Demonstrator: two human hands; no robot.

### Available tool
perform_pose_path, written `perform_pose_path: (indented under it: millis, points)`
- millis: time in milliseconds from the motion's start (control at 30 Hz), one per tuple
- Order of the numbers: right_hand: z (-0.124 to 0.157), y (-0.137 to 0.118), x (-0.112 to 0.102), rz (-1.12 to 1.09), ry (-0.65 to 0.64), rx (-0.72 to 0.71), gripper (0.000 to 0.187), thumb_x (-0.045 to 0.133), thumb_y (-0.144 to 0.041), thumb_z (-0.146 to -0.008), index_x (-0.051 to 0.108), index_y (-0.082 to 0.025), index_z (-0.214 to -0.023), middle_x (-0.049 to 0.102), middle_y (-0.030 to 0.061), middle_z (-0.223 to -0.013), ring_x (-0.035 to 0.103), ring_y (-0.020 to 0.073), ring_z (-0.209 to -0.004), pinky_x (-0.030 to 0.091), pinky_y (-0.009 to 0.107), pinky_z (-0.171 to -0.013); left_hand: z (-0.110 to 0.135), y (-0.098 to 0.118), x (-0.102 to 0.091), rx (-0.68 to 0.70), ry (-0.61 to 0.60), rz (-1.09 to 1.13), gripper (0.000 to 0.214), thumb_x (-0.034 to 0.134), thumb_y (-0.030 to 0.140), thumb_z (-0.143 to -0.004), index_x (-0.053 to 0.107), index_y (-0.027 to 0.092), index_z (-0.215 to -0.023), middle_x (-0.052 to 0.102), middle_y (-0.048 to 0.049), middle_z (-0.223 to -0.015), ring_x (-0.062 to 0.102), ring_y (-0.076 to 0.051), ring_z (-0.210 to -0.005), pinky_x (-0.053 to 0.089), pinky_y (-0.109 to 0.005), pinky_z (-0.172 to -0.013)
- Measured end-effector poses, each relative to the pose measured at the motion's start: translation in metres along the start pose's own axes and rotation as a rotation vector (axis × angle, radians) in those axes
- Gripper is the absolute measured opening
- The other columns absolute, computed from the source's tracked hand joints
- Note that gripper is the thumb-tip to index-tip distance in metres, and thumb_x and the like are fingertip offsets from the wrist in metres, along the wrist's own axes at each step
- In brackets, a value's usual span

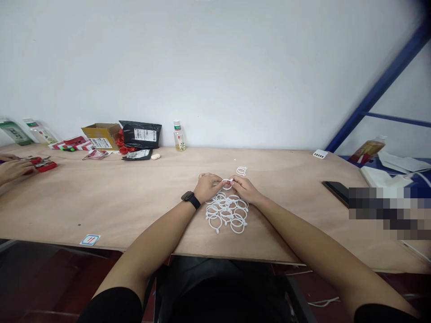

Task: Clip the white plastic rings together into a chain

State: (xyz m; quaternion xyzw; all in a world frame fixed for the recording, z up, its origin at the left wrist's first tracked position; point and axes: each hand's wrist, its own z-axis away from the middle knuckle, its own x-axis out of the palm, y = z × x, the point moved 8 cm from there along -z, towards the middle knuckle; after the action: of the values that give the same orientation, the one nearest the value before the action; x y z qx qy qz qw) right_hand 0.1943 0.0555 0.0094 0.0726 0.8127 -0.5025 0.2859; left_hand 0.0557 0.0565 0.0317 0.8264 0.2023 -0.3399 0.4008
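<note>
My left hand [208, 185], with a black watch on its wrist, and my right hand [245, 187] meet over the wooden table [134, 202]. Both pinch one small white plastic ring [227, 181] between their fingertips. Just below my hands lies a heap of several white plastic rings [227, 213], some joined together. A small separate cluster of white rings [241, 170] lies a little beyond my right hand.
Another person's hands [13, 168] work on red parts [45, 165] at the far left. At the back left stand a cardboard box [101, 134], a black bag [141, 133] and a small bottle [178, 136]. A black phone [336, 190] lies at right.
</note>
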Motion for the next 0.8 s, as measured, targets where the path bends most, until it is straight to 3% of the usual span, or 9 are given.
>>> perform_pose_path:
  millis: [567,800]
  points:
    - [0.0005,0.0046,0.0013,-0.052,-0.02,0.01,0.024,0.042,-0.036,-0.092,0.06,-0.019,-0.088,0.057,-0.0016,-0.061,0.053,0.0146,-0.057,0.041,0.026,-0.058,0.0017,0.0018,0.0026,0.021,-0.021,0.033,0.029,0.054,0.044,-0.089,0.074,0.025,-0.083,0.075,-0.003,-0.092,0.063,-0.019,-0.094,0.034,-0.037,-0.1]
    - [-0.0013,-0.003,-0.001,-0.012,0.01,0.029,0.018,0.043,-0.023,-0.084,0.06,-0.02,-0.077,0.059,-0.0019,-0.058,0.054,0.015,-0.057,0.042,0.026,-0.06,0.0023,0.0063,0.0012,0.026,-0.031,0.045,0.031,0.054,0.046,-0.088,0.074,0.024,-0.079,0.075,-0.0037,-0.089,0.064,-0.019,-0.093,0.034,-0.037,-0.099]
